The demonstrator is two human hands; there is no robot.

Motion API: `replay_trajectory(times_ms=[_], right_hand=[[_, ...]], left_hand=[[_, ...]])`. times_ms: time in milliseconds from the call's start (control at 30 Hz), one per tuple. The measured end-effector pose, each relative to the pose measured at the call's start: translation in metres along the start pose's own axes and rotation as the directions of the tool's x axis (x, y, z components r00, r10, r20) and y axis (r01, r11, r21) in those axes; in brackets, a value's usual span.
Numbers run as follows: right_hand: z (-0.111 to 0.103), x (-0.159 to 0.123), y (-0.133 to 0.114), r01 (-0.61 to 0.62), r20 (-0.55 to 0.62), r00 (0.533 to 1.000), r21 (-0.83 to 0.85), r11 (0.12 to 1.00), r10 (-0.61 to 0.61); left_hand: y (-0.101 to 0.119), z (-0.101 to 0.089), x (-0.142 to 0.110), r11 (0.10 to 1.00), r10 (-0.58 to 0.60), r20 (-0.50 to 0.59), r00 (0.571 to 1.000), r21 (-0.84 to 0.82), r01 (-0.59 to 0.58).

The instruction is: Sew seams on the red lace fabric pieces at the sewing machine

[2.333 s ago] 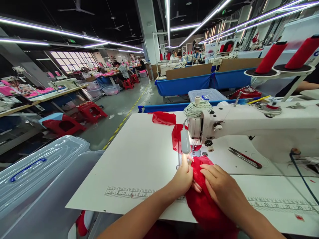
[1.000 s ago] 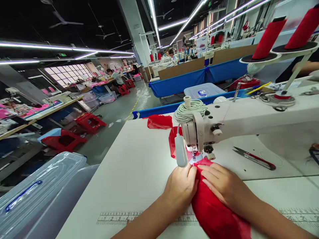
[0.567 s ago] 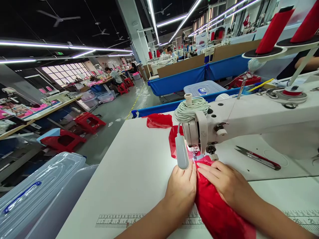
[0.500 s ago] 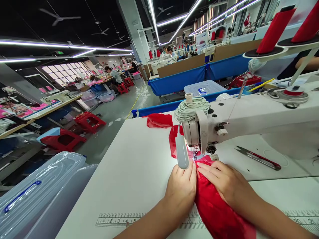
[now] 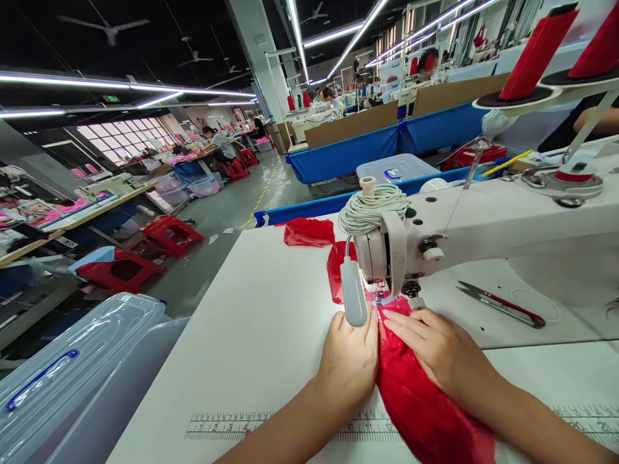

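Strip lights (image 5: 111,84) over a grey floor (image 5: 213,254), then, close by, a white counter (image 5: 232,354). Left hand (image 5: 349,364): curled, knuckles up, at the left edge of the red fabric (image 5: 416,399); fingertips partly behind the lamp (image 5: 354,293), so cannot tell whether pinching. Right hand (image 5: 447,351): outstretched and unclenched, palm down, fingers laid over the upper right of the same fabric. Fabric itself between both hands, top end just at the needle area (image 5: 378,298), lower end running down toward the near edge and over the ruler scale (image 5: 271,425). Directly beyond, a white sewing machine (image 5: 507,212), arm stretching off to the right, with a coil of pale cord (image 5: 372,209) on its head. Right of the hands, red-handled snips (image 5: 503,304), lying flat. Behind the lamp, one sheer red piece (image 5: 337,277); farther back, near the far edge, another red scrap (image 5: 309,232). Upper right, red thread cones (image 5: 539,55) on a stand. Left of the counter, a lidded clear bin (image 5: 97,341); beyond it, red stools (image 5: 171,235). Farther off, a blue cloth trough (image 5: 348,154) and a seated co-worker (image 5: 220,145).
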State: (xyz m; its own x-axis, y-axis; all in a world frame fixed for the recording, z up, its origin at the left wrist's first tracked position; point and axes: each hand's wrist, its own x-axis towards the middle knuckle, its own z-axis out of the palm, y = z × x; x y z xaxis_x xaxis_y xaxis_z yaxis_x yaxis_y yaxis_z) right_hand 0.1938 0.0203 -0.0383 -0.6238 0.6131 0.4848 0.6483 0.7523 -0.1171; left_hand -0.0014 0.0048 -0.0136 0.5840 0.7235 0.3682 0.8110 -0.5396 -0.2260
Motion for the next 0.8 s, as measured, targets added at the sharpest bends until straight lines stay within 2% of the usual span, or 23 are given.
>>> replay_trajectory(times_ms=[200,400,800], right_hand=[[-0.0018,0.0024,-0.0021,0.003,-0.027,1.000,-0.020,1.000,-0.004],[-0.0024,0.0034,-0.0015,-0.020,-0.001,1.000,0.006,1.000,0.020],[0.0029,0.0034,-0.0001,-0.030,0.009,1.000,0.050,0.998,0.029]], left_hand=[[0.0015,-0.0020,0.0009,1.000,-0.017,-0.032,0.999,-0.005,0.017],[0.0012,-0.0026,0.0028,0.999,-0.044,0.024,0.999,-0.015,0.044],[0.0010,0.0052,0.0041,0.996,-0.090,0.026,0.996,-0.020,0.091]])
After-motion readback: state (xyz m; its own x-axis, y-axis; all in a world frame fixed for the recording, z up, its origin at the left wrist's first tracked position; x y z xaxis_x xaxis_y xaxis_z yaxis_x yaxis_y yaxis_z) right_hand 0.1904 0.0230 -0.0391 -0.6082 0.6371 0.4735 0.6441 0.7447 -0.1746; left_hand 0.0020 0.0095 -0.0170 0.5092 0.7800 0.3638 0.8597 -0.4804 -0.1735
